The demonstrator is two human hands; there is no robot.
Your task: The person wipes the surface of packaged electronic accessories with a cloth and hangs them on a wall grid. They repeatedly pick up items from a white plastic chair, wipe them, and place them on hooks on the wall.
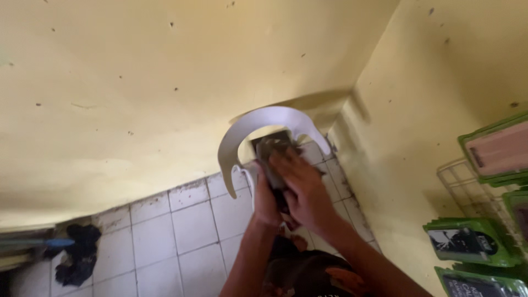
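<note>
Both forearms are seen rising from the bottom edge of the frame, above a dark garment with orange marks (308, 278). Higher up, the right hand (308, 190) is laid over a dark, flat, rectangular object (273, 157), its fingers spread across the front of it and pressing on it. The left hand (268, 206) is placed lower, just under and behind the right one; its fingers are wrapped around the lower part of the same object, so the grip of this hand is closed on it. For the right hand, it cannot be told whether the fingers close around the object or only rest flat on it.

The dark object is held up in front of the corner of the room, where the two yellow walls (137, 82) meet. Behind its upper part, a white curved piece (258, 124), shaped like a wide open ring or horseshoe, is seen; its two ends point downward on either side of the hands. Whether it is joined to the dark object cannot be told.

Below, the floor is covered with white square tiles (187, 225) with dirty joints. A dark crumpled cloth (80, 253) lies on the tiles at the left. At the right, a white wire rack (467, 190) carries green packages (467, 239).
</note>
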